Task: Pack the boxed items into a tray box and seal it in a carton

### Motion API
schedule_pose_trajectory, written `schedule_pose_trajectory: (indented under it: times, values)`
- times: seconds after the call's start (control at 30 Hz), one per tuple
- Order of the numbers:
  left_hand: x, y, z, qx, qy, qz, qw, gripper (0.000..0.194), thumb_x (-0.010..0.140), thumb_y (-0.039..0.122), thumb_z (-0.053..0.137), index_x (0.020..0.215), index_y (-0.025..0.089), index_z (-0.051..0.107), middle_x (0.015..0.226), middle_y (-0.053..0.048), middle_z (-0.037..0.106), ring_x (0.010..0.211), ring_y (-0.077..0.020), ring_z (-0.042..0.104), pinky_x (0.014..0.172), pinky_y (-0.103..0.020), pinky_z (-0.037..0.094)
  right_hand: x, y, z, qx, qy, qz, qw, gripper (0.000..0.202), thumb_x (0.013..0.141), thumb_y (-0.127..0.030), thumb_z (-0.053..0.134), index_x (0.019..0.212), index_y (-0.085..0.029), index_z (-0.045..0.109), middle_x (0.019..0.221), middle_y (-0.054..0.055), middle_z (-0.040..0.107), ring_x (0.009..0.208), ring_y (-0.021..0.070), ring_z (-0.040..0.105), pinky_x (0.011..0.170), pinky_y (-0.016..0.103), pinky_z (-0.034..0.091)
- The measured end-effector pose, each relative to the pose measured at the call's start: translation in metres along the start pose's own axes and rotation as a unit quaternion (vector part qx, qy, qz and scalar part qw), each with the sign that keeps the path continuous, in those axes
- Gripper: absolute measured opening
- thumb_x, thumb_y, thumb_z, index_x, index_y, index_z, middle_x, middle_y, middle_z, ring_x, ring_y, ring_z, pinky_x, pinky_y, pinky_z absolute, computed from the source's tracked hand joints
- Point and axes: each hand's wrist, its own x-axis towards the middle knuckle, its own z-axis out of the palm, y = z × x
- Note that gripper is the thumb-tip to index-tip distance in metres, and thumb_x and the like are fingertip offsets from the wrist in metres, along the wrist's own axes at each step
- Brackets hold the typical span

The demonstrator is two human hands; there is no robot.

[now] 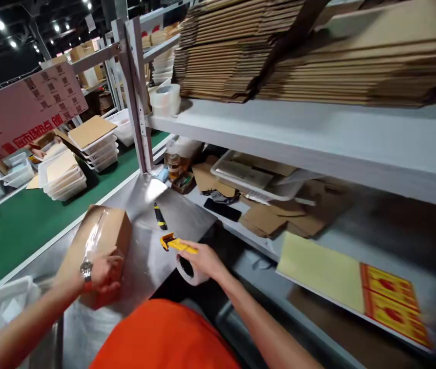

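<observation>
A closed cardboard box [100,228] with a shiny strip of clear tape along its top stands on the metal worktop [146,259]. My left hand [106,274], with a watch on the wrist, is at the near end of this box. Its fingers are curled, and whatever they may hold is hidden. In my right hand [202,259] is a yellow tape dispenser [175,243], gripped by its handle. The dispenser's roll of tape [191,272] hangs below the hand, over the worktop's right edge. Just beyond the dispenser lies a black and yellow utility knife [160,216].
Left of the worktop runs a green conveyor belt [125,161] carrying stacked white baskets [64,179]. Flattened cartons [233,51] fill the upper shelf [298,128] at right. Below are a white tray [254,177] and cardboard pieces. White baskets [2,312] stand at lower left.
</observation>
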Motion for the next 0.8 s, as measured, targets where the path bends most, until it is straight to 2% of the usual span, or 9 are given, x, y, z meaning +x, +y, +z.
schedule_pose_trajectory:
  times: [0.1, 0.17, 0.2, 0.37, 0.53, 0.63, 0.7, 0.77, 0.8]
  values:
    - [-0.008, 0.007, 0.027, 0.042, 0.062, -0.186, 0.98, 0.116, 0.072, 0.076, 0.097, 0.174, 0.028, 0.072, 0.186, -0.027, 0.058, 0.18, -0.065, 0.039, 0.147, -0.088, 0.03, 0.01, -0.002, 0.003, 0.014, 0.003, 0.005, 1.0, 0.044, 0.09, -0.043, 0.085, 0.129, -0.03, 0.099, 0.128, 0.012, 0.096, 0.118, 0.0405, 0.093, 0.103, 0.045, 0.075]
    - [-0.004, 0.004, 0.039, 0.065, 0.12, -0.303, 0.943, 0.143, 0.067, 0.077, 0.101, 0.188, 0.019, 0.051, 0.196, -0.034, 0.04, 0.18, -0.073, 0.03, 0.141, -0.097, 0.031, 0.019, -0.008, 0.006, 0.031, 0.002, 0.003, 1.0, 0.047, 0.09, -0.045, 0.086, 0.132, -0.029, 0.098, 0.129, 0.011, 0.095, 0.121, 0.0397, 0.093, 0.107, 0.046, 0.075]
    - [-0.005, 0.0, 0.043, 0.07, 0.134, -0.309, 0.939, 0.147, 0.068, 0.075, 0.101, 0.191, 0.018, 0.044, 0.197, -0.035, 0.036, 0.18, -0.073, 0.031, 0.14, -0.096, 0.033, 0.024, -0.011, 0.006, 0.042, 0.001, 0.0, 0.999, 0.048, 0.089, -0.047, 0.086, 0.133, -0.029, 0.098, 0.131, 0.011, 0.095, 0.123, 0.0394, 0.092, 0.109, 0.046, 0.075]
    - [-0.056, -0.026, 0.036, 0.085, 0.075, -0.135, 0.984, 0.134, 0.083, 0.044, 0.088, 0.199, 0.025, 0.023, 0.203, -0.024, 0.028, 0.188, -0.0547, 0.028, 0.147, -0.083, 0.037, 0.043, -0.026, 0.002, 0.15, -0.02, -0.005, 0.988, 0.056, 0.086, -0.05, 0.089, 0.135, -0.024, 0.096, 0.137, 0.014, 0.094, 0.125, 0.0394, 0.092, 0.115, 0.049, 0.075]
    - [-0.095, -0.031, -0.019, 0.109, -0.064, -0.169, 0.978, 0.1, 0.094, 0.014, 0.067, 0.191, 0.023, 0.048, 0.2, -0.02, 0.038, 0.19, -0.0439, 0.028, 0.152, -0.073, 0.032, 0.046, -0.04, -0.001, 0.28, -0.079, -0.035, 0.956, 0.067, 0.085, -0.058, 0.094, 0.139, -0.019, 0.094, 0.141, 0.016, 0.092, 0.128, 0.0393, 0.09, 0.116, 0.049, 0.074]
    - [-0.092, -0.021, -0.055, 0.057, -0.1, -0.194, 0.974, 0.115, 0.081, 0.034, 0.094, 0.188, 0.024, 0.054, 0.199, -0.021, 0.039, 0.19, -0.0514, 0.025, 0.153, -0.075, 0.031, 0.035, -0.05, 0.0, 0.321, -0.113, -0.051, 0.939, 0.071, 0.083, -0.063, 0.098, 0.138, -0.018, 0.094, 0.14, 0.016, 0.092, 0.128, 0.0395, 0.089, 0.114, 0.049, 0.074]
    - [-0.084, -0.006, -0.072, -0.045, -0.053, -0.228, 0.971, 0.121, 0.076, 0.06, 0.102, 0.184, 0.023, 0.06, 0.194, -0.022, 0.049, 0.186, -0.054, 0.035, 0.15, -0.075, 0.036, 0.022, -0.059, 0.001, 0.33, -0.149, -0.077, 0.929, 0.071, 0.084, -0.065, 0.099, 0.137, -0.019, 0.094, 0.138, 0.016, 0.092, 0.123, 0.0386, 0.09, 0.109, 0.048, 0.075]
    - [-0.073, 0.018, -0.079, -0.215, 0.042, -0.293, 0.931, 0.103, 0.091, 0.088, 0.081, 0.171, 0.023, 0.074, 0.179, -0.023, 0.069, 0.172, -0.0498, 0.059, 0.141, -0.069, 0.053, 0.006, -0.069, 0.004, 0.317, -0.187, -0.122, 0.922, 0.066, 0.088, -0.062, 0.098, 0.137, -0.02, 0.094, 0.131, 0.015, 0.093, 0.112, 0.0351, 0.091, 0.099, 0.044, 0.076]
    - [-0.065, 0.032, -0.078, -0.313, 0.085, -0.325, 0.888, 0.101, 0.098, 0.099, 0.062, 0.161, 0.022, 0.081, 0.165, -0.025, 0.079, 0.159, -0.0473, 0.072, 0.131, -0.066, 0.063, -0.002, -0.074, 0.007, 0.3, -0.201, -0.154, 0.92, 0.062, 0.09, -0.06, 0.096, 0.138, -0.02, 0.094, 0.126, 0.014, 0.093, 0.105, 0.0324, 0.091, 0.093, 0.041, 0.076]
